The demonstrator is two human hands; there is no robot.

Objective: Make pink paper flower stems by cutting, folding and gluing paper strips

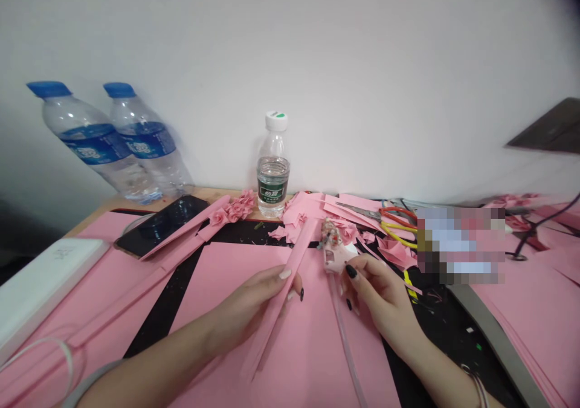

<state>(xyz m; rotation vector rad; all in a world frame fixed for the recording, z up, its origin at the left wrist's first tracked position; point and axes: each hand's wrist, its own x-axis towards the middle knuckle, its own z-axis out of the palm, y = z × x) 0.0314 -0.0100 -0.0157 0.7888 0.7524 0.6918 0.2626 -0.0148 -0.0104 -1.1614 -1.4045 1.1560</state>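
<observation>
My left hand (pixel 272 284) is closed around a long folded strip of pink paper (pixel 301 257), which slants from lower left to upper right. My right hand (pixel 374 284) grips a small pink glue gun (pixel 334 260), its tip crusted with lumpy residue. A long translucent glue stick (pixel 345 335) trails from the glue gun toward the near edge. Both hands are above a large pink paper sheet (pixel 217 311). The glue gun's tip is close beside the folded strip; whether they touch, I cannot tell.
Left are a black phone (pixel 158 226), a white box-like device (pixel 49 293) and folded paper flowers (pixel 231 208). A small water bottle (pixel 273 172) and two larger bottles (pixel 149 139) stand by the wall. Scissors (pixel 367 211) and pink scraps lie at the back right.
</observation>
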